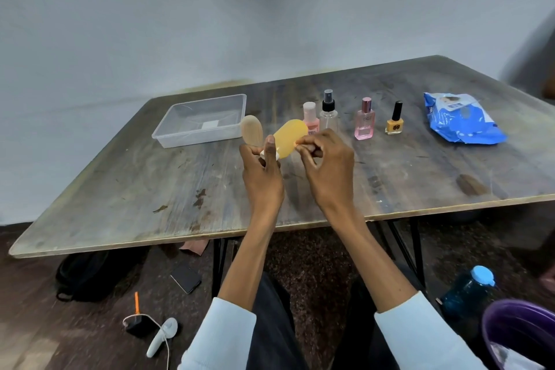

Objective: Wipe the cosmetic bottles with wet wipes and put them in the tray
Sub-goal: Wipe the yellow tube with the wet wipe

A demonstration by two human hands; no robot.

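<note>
The worn wooden table [150, 189] took up most of the view, with the clear plastic tray [168, 137] sitting at its far left. Over on the far right lay the blue wet wipes pack [462, 120]. Both hands were up above the middle of the table – the left hand [262, 174] gripped the yellow bottle [289, 137] low down near its white end, thumb up along the side, the bottle tilted away. The right hand [327, 162] had its fingers curled and pinching at the bottle's upper side; whether a wipe was in there, couldn't tell. A beige oval cap [252, 131] poked up just left of the yellow bottle. Behind them stood a row – pink bottle [310, 117], clear spray bottle [328, 112], pink perfume bottle [365, 122], and little yellow nail polish [395, 120].
</note>
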